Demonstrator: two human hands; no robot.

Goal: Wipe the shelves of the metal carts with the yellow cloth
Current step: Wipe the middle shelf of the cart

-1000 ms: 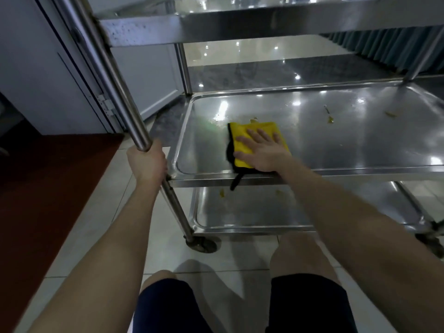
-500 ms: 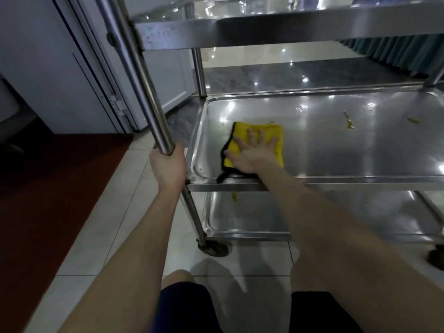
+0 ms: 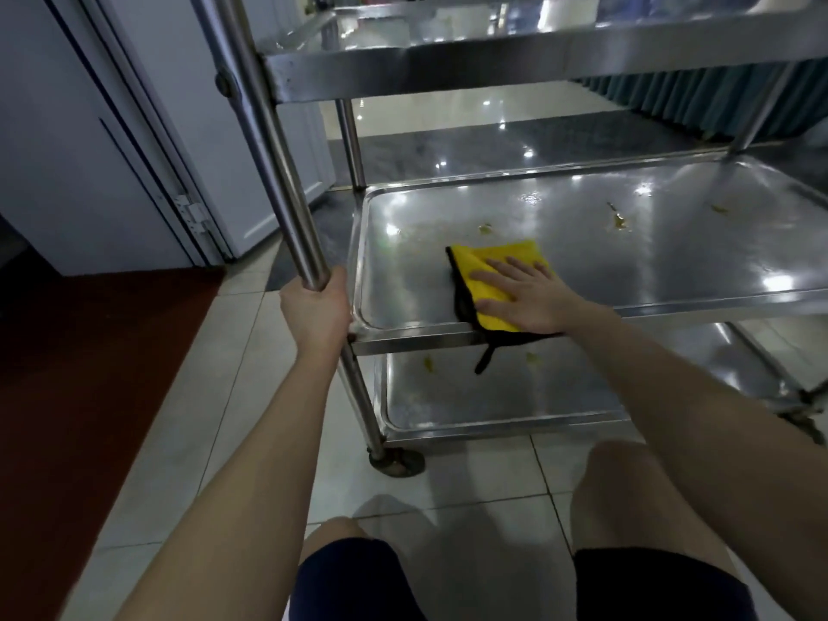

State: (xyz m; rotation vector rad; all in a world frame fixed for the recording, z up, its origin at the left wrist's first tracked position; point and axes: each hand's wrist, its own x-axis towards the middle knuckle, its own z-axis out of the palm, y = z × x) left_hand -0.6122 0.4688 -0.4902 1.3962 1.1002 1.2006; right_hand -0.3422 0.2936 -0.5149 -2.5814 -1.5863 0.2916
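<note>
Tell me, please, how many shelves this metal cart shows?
3: the top shelf overhead, the middle shelf under the yellow cloth, the bottom shelf near the floor. Any higher shelf would be out of frame.

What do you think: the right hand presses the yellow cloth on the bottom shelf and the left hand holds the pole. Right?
No. In the head view the right hand presses the yellow cloth on the middle shelf, not the bottom one; the left hand holds the pole.
</note>
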